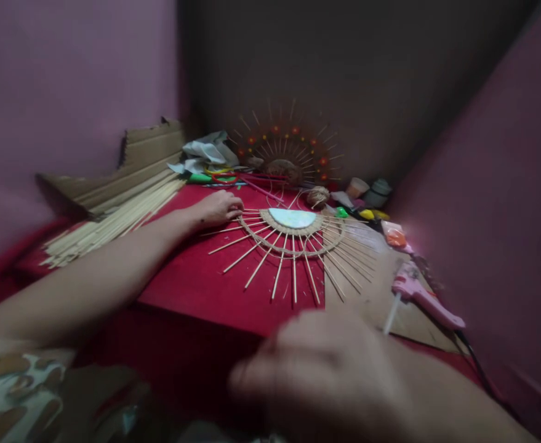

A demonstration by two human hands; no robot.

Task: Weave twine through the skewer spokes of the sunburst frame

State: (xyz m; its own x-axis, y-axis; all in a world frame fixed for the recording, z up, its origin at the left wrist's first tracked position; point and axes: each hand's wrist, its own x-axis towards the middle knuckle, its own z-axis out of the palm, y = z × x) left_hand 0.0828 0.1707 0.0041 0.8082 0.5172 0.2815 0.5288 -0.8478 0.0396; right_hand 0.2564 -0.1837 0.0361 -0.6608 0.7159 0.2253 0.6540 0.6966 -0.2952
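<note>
A half-circle of thin wooden sticks [252,275] fans out on the red cloth from a twine-wrapped centre [298,231] with a pale blue-green half disc [293,218]. A loop of brown twine [279,253] curves across the sticks. At the left end of this twine my left hand [221,207] is closed, its fingertips pinched on the twine beside the outermost stick. My right hand [316,363] is close to the camera, in front of the table edge and smeared by motion. Whether it holds anything is not visible.
Loose sticks [117,218] lie at left by torn cardboard [152,157]. A pink glue gun [424,298] rests at right on a cardboard sheet [381,271]. Behind are a twine ball [318,196], red scissors [224,178], small tubs [377,192] and a decorated stick fan [282,144].
</note>
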